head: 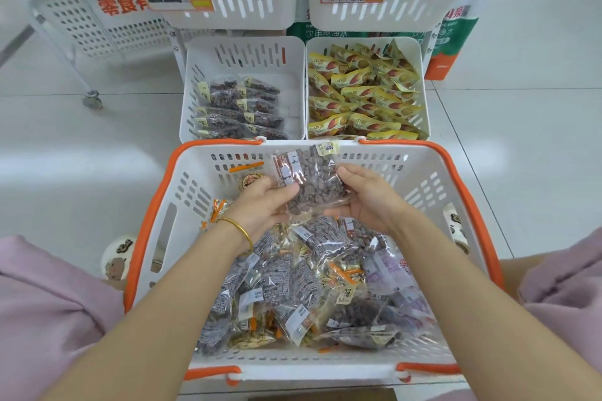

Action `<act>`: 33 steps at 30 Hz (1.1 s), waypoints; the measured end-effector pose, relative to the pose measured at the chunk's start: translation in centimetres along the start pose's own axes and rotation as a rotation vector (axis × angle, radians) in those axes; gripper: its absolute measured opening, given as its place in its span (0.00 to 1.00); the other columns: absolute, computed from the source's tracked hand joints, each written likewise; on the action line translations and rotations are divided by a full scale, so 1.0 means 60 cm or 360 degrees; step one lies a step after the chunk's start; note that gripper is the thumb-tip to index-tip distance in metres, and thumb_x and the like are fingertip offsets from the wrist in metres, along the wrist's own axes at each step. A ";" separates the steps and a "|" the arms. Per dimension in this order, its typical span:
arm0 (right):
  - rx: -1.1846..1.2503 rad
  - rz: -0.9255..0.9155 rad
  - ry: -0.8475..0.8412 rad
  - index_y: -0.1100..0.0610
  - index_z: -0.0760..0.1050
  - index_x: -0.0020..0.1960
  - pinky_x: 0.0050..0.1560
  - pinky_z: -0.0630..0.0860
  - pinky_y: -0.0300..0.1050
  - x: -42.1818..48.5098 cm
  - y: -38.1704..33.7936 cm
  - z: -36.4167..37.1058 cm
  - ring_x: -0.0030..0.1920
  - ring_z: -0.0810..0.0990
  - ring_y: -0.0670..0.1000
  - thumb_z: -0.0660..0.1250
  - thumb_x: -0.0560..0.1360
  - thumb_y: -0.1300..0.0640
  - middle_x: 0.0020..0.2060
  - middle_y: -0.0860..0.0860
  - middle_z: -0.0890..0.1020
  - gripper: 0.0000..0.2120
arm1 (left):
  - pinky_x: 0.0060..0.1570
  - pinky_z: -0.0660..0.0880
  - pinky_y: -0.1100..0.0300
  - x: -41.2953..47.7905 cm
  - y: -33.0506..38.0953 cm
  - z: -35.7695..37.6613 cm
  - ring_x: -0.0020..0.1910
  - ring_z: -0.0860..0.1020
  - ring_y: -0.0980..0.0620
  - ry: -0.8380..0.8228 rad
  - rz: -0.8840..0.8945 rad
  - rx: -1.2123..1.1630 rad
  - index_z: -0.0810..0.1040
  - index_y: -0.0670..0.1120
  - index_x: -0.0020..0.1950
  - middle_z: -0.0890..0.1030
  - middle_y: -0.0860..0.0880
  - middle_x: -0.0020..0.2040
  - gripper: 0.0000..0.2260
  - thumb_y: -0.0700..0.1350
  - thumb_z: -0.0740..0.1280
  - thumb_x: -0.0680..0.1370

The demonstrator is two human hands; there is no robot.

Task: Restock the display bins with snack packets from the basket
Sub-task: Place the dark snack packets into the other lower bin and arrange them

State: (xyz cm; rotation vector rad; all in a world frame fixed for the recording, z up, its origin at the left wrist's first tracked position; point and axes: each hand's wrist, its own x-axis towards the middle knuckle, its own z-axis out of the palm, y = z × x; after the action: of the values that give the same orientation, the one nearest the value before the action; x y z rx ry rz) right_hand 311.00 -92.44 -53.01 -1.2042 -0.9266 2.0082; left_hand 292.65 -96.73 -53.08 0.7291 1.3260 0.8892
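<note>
A worker's left hand [260, 205] and right hand [368, 202] both clamp clear snack packets [312, 179] above the orange-rimmed basket [182, 202] — likely squaring them for the half-filled bin [290, 101] at eleven o'clock, which holds matching packets [237, 107].

A thin round gold bangle [242, 231] sits on the wrist of the left hand [260, 202]. Both arms are bare. Soft pink folded cloth [49, 303] shows low on both sides. A white shoe with brown cartoon faces [117, 257] peeks out on each side.
</note>
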 end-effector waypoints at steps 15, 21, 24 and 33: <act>-0.1917 0.0504 0.0719 0.62 0.64 0.69 0.48 0.72 0.47 -0.006 0.067 -0.090 0.53 0.76 0.57 0.62 0.79 0.54 0.60 0.59 0.76 0.22 | 0.60 0.73 0.44 0.020 -0.010 -0.001 0.58 0.77 0.46 0.0180 -0.0034 -0.0251 0.72 0.45 0.52 0.78 0.42 0.59 0.09 0.34 0.65 0.76; -0.1510 0.0481 0.0918 0.62 0.67 0.46 0.26 0.64 0.40 -0.004 0.082 -0.093 0.29 0.68 0.48 0.72 0.73 0.57 0.35 0.56 0.75 0.14 | 0.63 0.69 0.41 0.024 -0.012 -0.005 0.62 0.74 0.43 0.0115 -0.0057 -0.0279 0.71 0.44 0.59 0.77 0.41 0.62 0.12 0.35 0.65 0.77; -0.1456 0.0526 0.0951 0.56 0.59 0.33 0.24 0.61 0.39 0.000 0.083 -0.102 0.27 0.66 0.48 0.71 0.73 0.53 0.27 0.52 0.68 0.22 | 0.67 0.64 0.39 0.025 -0.015 -0.004 0.68 0.69 0.42 0.0111 -0.0084 -0.0318 0.64 0.40 0.70 0.71 0.40 0.68 0.24 0.37 0.67 0.75; -0.1761 0.0115 0.0900 0.58 0.72 0.41 0.43 0.78 0.51 -0.014 0.017 -0.087 0.41 0.78 0.54 0.71 0.72 0.58 0.37 0.54 0.78 0.08 | 0.69 0.59 0.38 0.016 -0.006 0.005 0.72 0.62 0.40 0.0095 -0.0042 -0.0458 0.58 0.42 0.74 0.64 0.40 0.73 0.30 0.37 0.68 0.74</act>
State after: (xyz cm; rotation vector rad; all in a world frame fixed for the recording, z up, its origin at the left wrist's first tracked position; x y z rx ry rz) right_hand 315.90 -92.37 -55.21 -2.2177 -1.7385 0.9719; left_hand 293.03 -96.04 -53.84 0.4633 1.2239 1.0606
